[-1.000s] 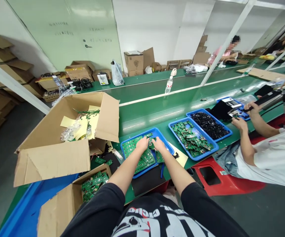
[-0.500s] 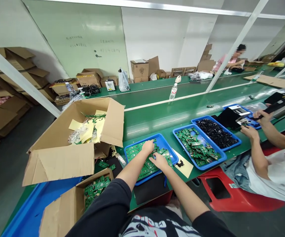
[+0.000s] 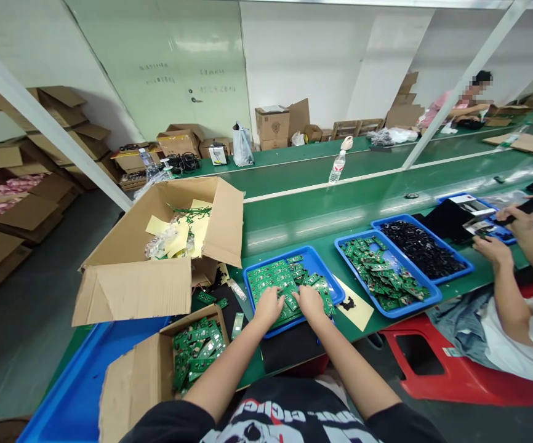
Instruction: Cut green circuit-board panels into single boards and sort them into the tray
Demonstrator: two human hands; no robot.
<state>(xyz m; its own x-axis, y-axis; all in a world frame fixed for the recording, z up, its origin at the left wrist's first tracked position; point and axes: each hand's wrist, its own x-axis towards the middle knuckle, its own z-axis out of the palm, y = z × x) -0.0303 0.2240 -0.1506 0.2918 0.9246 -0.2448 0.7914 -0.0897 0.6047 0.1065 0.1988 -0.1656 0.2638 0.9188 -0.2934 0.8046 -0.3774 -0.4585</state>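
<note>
Open hands [image 3: 269, 309] on green circuit boards [image 3: 276, 277]

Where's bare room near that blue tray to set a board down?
The black mat between the blue tray and your body has room, as does the green belt beyond the tray. Crowded: the circuit boards under your left hand and right hand, and the small cardboard box at front left.

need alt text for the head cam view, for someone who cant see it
A person's left hand and right hand rest on green circuit boards heaped in a blue tray on a green workbench. A cardboard box of boards sits at the near left, and a co-worker's hands work at the right, past a tray of boards and a tray of black parts.
</note>
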